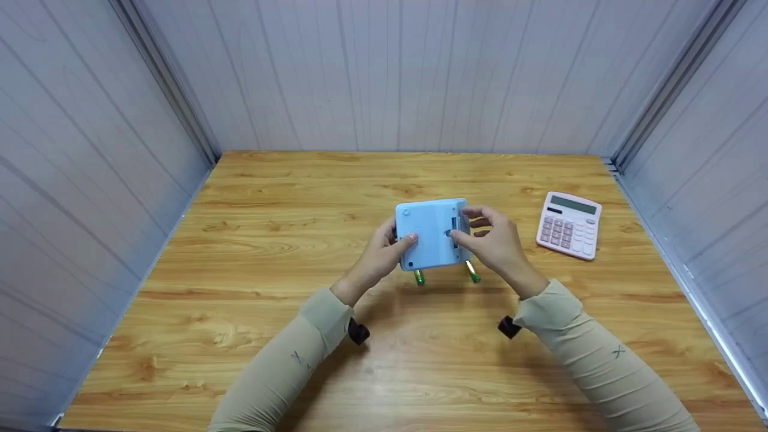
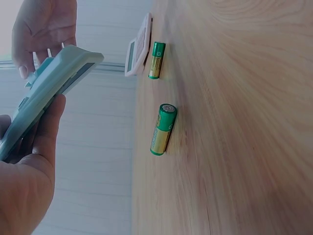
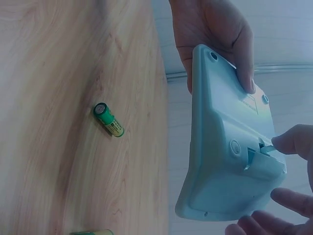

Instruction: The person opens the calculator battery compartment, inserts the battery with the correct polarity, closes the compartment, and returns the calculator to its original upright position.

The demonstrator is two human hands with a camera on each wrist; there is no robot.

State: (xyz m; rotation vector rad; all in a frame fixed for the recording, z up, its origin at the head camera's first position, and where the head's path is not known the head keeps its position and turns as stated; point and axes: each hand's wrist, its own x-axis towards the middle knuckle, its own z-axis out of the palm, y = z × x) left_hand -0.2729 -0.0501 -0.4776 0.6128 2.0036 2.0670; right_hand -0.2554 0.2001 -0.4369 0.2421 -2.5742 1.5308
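A light blue calculator (image 1: 427,231) is held up over the table, its back turned toward the head camera. My left hand (image 1: 383,249) grips its left side, thumb across the back and fingers underneath. At the right end, the right hand (image 1: 497,243) has its thumb on the battery cover (image 3: 268,164), which stands partly lifted from its slot. The other right fingers curl near the calculator's edge. Two green-and-gold batteries lie on the table below it: one nearer the left hand (image 2: 164,129), the other farther right (image 2: 157,59).
A pink calculator (image 1: 569,225) lies face up on the wooden table (image 1: 270,240), right of the hands. Pale panel walls (image 1: 372,72) enclose the table at the back and both sides. Dark wrist straps show below the cuffs.
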